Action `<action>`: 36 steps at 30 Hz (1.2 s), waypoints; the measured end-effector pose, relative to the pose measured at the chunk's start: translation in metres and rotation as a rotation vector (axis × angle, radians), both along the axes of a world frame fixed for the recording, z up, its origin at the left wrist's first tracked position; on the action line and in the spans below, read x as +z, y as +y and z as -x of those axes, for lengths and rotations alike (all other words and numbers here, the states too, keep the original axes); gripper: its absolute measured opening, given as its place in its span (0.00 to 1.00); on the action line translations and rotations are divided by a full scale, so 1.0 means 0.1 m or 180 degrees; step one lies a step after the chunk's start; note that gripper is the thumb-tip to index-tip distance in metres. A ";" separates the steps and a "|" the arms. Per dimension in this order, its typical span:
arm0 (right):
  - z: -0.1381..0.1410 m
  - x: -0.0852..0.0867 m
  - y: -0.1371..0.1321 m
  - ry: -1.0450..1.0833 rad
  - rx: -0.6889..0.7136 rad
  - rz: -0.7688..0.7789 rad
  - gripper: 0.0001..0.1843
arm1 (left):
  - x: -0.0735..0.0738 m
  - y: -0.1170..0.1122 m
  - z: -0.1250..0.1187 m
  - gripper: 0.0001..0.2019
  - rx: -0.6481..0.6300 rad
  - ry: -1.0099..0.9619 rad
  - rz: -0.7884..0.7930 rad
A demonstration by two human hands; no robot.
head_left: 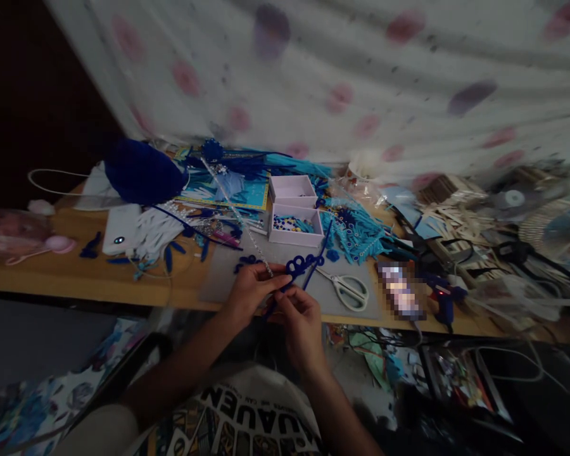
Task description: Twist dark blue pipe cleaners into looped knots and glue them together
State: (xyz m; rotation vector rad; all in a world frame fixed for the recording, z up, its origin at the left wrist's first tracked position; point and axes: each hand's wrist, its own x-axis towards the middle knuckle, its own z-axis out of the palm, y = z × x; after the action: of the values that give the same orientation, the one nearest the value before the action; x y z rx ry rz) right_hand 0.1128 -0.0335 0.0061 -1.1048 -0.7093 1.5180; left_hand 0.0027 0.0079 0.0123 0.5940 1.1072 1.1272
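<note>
My left hand (251, 292) pinches dark blue pipe cleaners (297, 266) bent into a row of small loops. A long silver tinsel stem (237, 212) rises from the same fingers toward the back left. Close beside it, my right hand (304, 320) has thumb and fingertips closed on the lower end of the blue pipe cleaners, just above the table's front edge. A straight blue strand sticks up to the right of the loops. White-handled scissors (349, 291) lie right of my hands on a grey mat (218, 278). My fingertips partly hide the gripped ends.
Behind my hands stands a white box (296, 237) of beads, its lid (292, 190) beyond. Turquoise pieces (361, 234) are heaped right of it. A lit phone (401, 291) and a blue glue gun (444, 297) lie at right. White strips (156, 231) and a blue bundle (142, 174) are left.
</note>
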 end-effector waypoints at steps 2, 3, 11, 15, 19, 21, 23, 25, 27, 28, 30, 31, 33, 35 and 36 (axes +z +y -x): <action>0.00 -0.02 -0.01 -0.0062 -0.0023 -0.0035 0.16 | -0.01 0.00 -0.02 0.16 0.0015 0.0093 -0.0012; -0.01 -0.02 -0.02 -0.0074 -0.0022 -0.0036 0.16 | -0.02 0.00 -0.03 0.15 0.0039 0.0130 -0.0065; -0.15 0.00 -0.03 -0.0519 0.0154 -0.0171 0.16 | -0.04 -0.02 -0.15 0.10 0.0322 0.0286 -0.0544; -0.21 0.04 -0.04 -0.0660 0.0049 -0.0259 0.16 | -0.07 -0.05 -0.21 0.09 0.0480 0.0463 -0.0767; -0.18 0.08 -0.03 -0.0981 -0.0461 -0.0520 0.16 | -0.13 -0.08 -0.30 0.08 0.0626 0.0580 -0.0909; -0.16 0.08 -0.01 -0.1162 -0.0653 -0.0582 0.14 | -0.14 -0.10 -0.33 0.08 0.0676 0.0625 -0.0947; -0.15 0.08 0.01 -0.1267 -0.0747 -0.0592 0.12 | -0.15 -0.11 -0.35 0.09 0.0636 0.0641 -0.0955; -0.15 0.08 0.02 -0.1305 -0.0810 -0.0611 0.10 | -0.14 -0.13 -0.36 0.10 0.0532 0.0606 -0.0890; -0.17 0.08 0.03 -0.1354 -0.0846 -0.0647 0.10 | -0.12 -0.14 -0.36 0.13 0.0440 0.0569 -0.0777; -0.18 0.08 0.03 -0.1369 -0.0852 -0.0664 0.10 | -0.12 -0.14 -0.35 0.14 0.0411 0.0559 -0.0731; -0.19 0.08 0.03 -0.1353 -0.0824 -0.0659 0.11 | -0.11 -0.14 -0.35 0.16 0.0356 0.0538 -0.0689; -0.20 0.08 0.03 -0.1328 -0.0811 -0.0646 0.11 | -0.11 -0.14 -0.35 0.17 0.0332 0.0527 -0.0697; -0.21 0.07 0.04 -0.1285 -0.0845 -0.0632 0.11 | -0.11 -0.15 -0.34 0.18 0.0315 0.0551 -0.0746; -0.21 0.07 0.05 -0.1310 -0.0911 -0.0651 0.11 | -0.10 -0.16 -0.35 0.17 0.0356 0.0650 -0.0801; -0.22 0.07 0.05 -0.1329 -0.0943 -0.0666 0.11 | -0.09 -0.16 -0.35 0.17 0.0395 0.0700 -0.0823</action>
State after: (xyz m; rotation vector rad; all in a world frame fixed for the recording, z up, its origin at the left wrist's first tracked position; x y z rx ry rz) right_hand 0.1346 -0.0284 0.0133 -1.3142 -0.9178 0.9485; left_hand 0.0378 -0.0084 0.0032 0.8776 1.2072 1.3486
